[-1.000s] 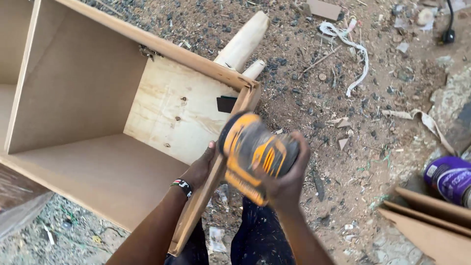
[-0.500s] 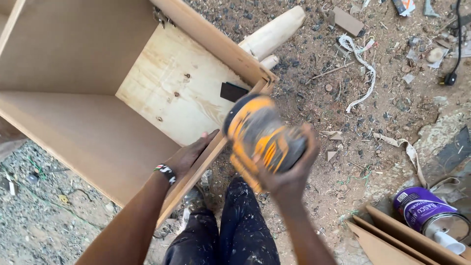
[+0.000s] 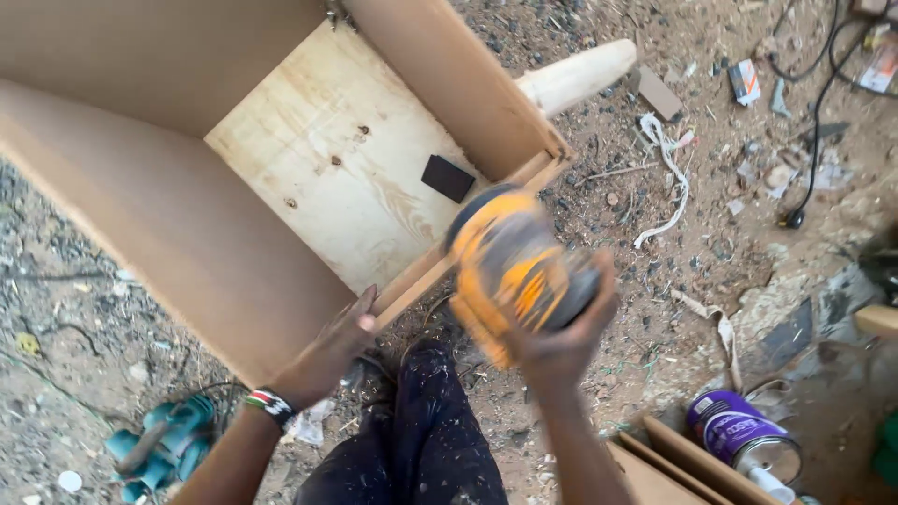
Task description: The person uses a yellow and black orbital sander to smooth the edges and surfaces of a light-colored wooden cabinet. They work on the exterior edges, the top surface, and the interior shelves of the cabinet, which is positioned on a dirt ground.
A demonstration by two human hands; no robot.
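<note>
I judge this an open-air carpentry yard: bare dirt ground (image 3: 673,281) strewn with wood offcuts and shavings, an unfinished board cabinet (image 3: 187,215) lying open, a teal power tool (image 3: 164,449), trailing black cables (image 3: 823,103), a purple tin (image 3: 739,435).

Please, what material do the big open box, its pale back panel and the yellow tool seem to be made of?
The box looks like fibreboard: smooth, even brown, matte, no grain. Its back panel looks like raw plywood: pale, with visible grain and small knots. The yellow sander, gripped by the right hand, seems to have a plastic shell with dark parts, though blur hides its finish.
</note>
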